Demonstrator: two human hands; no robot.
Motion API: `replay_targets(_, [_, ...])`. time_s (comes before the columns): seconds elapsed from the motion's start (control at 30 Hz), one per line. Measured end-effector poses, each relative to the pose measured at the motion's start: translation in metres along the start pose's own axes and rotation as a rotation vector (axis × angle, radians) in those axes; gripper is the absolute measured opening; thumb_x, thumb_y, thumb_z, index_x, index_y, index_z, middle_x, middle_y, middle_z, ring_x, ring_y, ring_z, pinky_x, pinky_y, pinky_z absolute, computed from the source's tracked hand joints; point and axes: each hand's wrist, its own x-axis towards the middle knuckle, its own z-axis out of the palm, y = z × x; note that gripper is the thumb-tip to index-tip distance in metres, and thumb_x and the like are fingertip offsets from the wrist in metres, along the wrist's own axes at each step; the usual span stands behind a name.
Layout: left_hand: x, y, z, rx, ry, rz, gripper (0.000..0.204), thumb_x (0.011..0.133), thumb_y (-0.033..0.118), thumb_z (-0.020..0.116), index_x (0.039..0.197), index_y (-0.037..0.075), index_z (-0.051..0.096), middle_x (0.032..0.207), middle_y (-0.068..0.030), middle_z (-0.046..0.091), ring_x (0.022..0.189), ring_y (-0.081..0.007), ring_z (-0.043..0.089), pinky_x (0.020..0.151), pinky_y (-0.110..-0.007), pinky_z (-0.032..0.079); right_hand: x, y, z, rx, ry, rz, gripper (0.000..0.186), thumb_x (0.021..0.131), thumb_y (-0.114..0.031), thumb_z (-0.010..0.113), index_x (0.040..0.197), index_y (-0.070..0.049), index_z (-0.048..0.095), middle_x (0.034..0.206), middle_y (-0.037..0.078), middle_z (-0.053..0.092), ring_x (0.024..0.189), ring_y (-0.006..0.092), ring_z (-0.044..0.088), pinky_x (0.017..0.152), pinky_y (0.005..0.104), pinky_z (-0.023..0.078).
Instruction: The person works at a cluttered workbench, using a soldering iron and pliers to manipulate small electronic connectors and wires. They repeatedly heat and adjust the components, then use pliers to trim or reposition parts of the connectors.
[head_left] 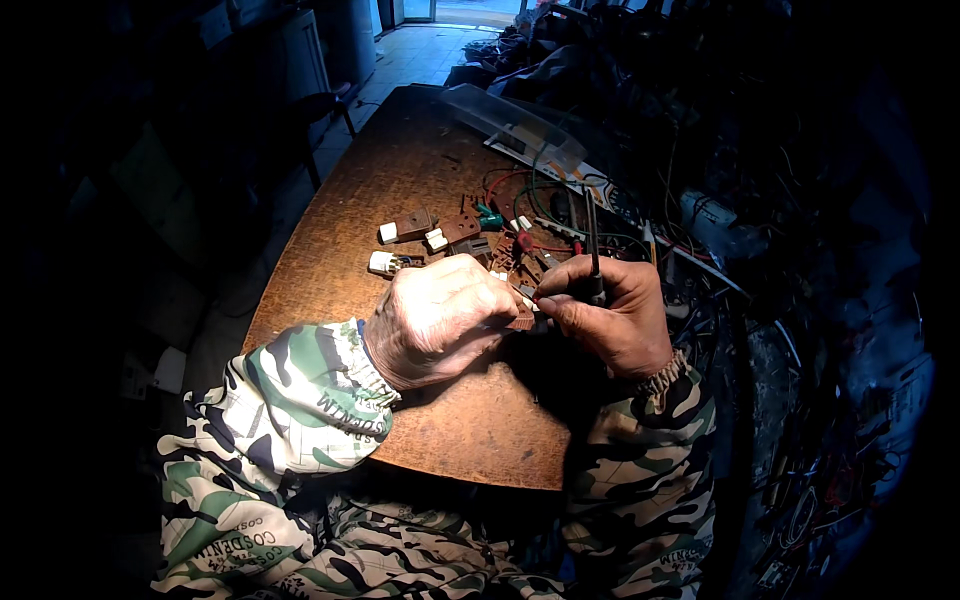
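Note:
Over the near half of the wooden table, my left hand (440, 318) is closed, its fingertips at a small brown ridged plastic piece (522, 320), mostly hidden by the hand. My right hand (612, 312) meets it from the right, thumb and forefinger pinched close to that piece. Held in the right hand is a slim dark tool (593, 240) with its thin shaft pointing up and away; its exact kind is unclear. Just beyond the hands lie brown connector housings (408, 226), a white-ended connector (384, 263) with exposed metal parts, and a green piece (488, 218).
Red and green wires (530, 190) trail behind the loose parts. A clear plastic box (510, 125) lies at the table's (340, 210) far right edge. Dark, cluttered piles (590, 60) of cables and gear fill the right side. A chair (318, 115) stands at the far left.

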Motion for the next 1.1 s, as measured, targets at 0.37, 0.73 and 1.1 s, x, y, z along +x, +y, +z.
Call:
replay_targets(0.37, [-0.001,-0.003,0.009,0.051,0.006,0.073,0.024,0.077,0.005,0.086,0.095,0.002,0.071,0.094,-0.0119,0.072,0.078,-0.0246,0.072,0.065,-0.033,0.059,-0.001,0.006,-0.004,-0.235,-0.111,-0.217,0.023,0.081,0.005,0.072,0.103,0.0,0.077,0.094,0.007,0.071,0.08,0.0116,0.065,0.07,0.0259,0.051])
replay_targets(0.73, [0.0,-0.001,0.007,0.055,0.03,0.06,0.022,0.076,0.002,0.079,0.096,0.003,0.07,0.092,-0.0102,0.07,0.08,-0.025,0.071,0.066,-0.032,0.06,0.0,-0.007,-0.002,-0.335,-0.163,-0.3,0.021,0.083,0.004,0.073,0.103,0.001,0.076,0.093,0.009,0.072,0.082,0.0147,0.069,0.07,0.0279,0.053])
replay_targets(1.1, [0.0,0.0,0.01,0.067,0.044,0.051,0.017,0.076,0.0,0.077,0.091,0.003,0.069,0.089,-0.0083,0.071,0.077,-0.0232,0.07,0.065,-0.032,0.06,-0.006,-0.019,0.011,-0.492,-0.067,-0.296,0.022,0.086,0.008,0.075,0.107,0.002,0.072,0.092,0.012,0.074,0.083,0.0208,0.074,0.071,0.0309,0.057])
